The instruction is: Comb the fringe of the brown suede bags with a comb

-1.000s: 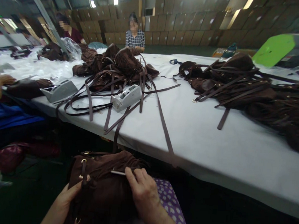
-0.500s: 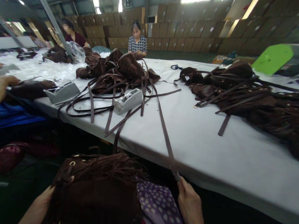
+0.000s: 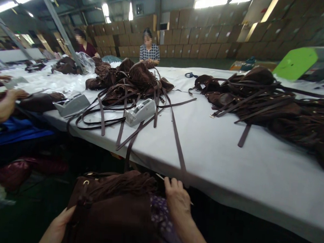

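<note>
A dark brown fringed handbag (image 3: 113,213) with gold eyelets lies on my lap, over purple dotted cloth (image 3: 161,212). At its left edge my left hand (image 3: 60,223) grips it, the fingers partly hidden behind the bag. My right hand (image 3: 178,200) is right of the fringe (image 3: 131,183), by the table edge, with its fingers curled. A thin, pale tool (image 3: 160,176) shows at its fingertips, and a small tip sticks out on the hand's other side. The tool's kind is hidden by the hand. A brown strap (image 3: 177,140) hangs over the table edge just above.
On the white-covered table (image 3: 211,167) lie a pile of brown bags (image 3: 137,78), more bags (image 3: 282,106) at right and two grey tape dispensers (image 3: 140,112). A co-worker's arm (image 3: 5,104) reaches in at left. Two people stand farther back, before stacked cartons (image 3: 190,36).
My right hand has moved left toward the fringe, and its toothed metal tool is now mostly covered. My left hand and the bag appear slightly farther right in view.
</note>
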Demonstrator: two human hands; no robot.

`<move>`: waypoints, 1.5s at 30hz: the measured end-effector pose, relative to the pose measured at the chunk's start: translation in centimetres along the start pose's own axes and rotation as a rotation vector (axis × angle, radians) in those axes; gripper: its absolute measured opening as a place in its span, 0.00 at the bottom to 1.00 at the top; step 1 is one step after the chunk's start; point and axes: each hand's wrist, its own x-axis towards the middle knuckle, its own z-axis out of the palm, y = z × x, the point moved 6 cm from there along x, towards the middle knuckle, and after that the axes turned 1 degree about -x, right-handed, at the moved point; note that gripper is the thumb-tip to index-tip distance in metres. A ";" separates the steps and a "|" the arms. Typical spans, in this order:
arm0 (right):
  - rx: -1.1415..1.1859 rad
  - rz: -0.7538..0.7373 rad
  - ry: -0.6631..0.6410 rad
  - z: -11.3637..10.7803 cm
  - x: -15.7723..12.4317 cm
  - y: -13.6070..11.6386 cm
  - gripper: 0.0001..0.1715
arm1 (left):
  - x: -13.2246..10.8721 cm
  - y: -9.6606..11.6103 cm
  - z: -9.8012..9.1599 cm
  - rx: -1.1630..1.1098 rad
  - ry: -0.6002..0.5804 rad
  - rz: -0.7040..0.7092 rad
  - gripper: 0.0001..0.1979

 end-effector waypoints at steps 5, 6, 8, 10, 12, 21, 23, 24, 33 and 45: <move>0.839 0.291 -0.329 4.1 -3.7 5.4 0.18 | 0.8 -0.3 -0.8 -0.113 -0.011 -0.246 0.22; 1.054 0.300 -0.401 4.6 -4.4 4.0 0.23 | 1.0 -0.4 0.0 -0.111 -0.075 -0.269 0.23; 1.392 0.277 -0.526 5.0 -5.2 -0.2 0.31 | 1.5 -0.1 1.8 -0.102 -0.183 -0.248 0.23; 1.596 0.223 -0.554 5.0 -5.0 -4.1 0.33 | 2.1 0.6 3.1 -0.106 -0.249 -0.185 0.22; 1.671 0.252 -0.508 5.3 -4.4 -6.0 0.30 | 2.5 1.3 4.2 -0.117 -0.375 -0.109 0.22; 1.544 0.505 -0.487 7.3 -2.9 -3.7 0.28 | 4.7 -4.7 1.8 0.081 -0.396 -0.091 0.24; 1.509 0.504 -0.485 7.2 -2.6 -3.2 0.31 | 5.1 -4.9 2.3 0.060 -0.384 -0.105 0.26; 1.472 0.507 -0.461 7.0 -2.6 -2.6 0.33 | 5.2 -4.6 2.6 0.046 -0.384 -0.112 0.27; 0.832 0.075 0.039 -1.7 -3.5 0.4 0.17 | 4.2 -2.6 6.1 0.068 -0.476 -0.113 0.25; 0.164 -0.834 -0.185 -3.9 -1.7 -9.8 0.08 | 1.9 -2.3 7.0 0.206 -0.509 -0.100 0.18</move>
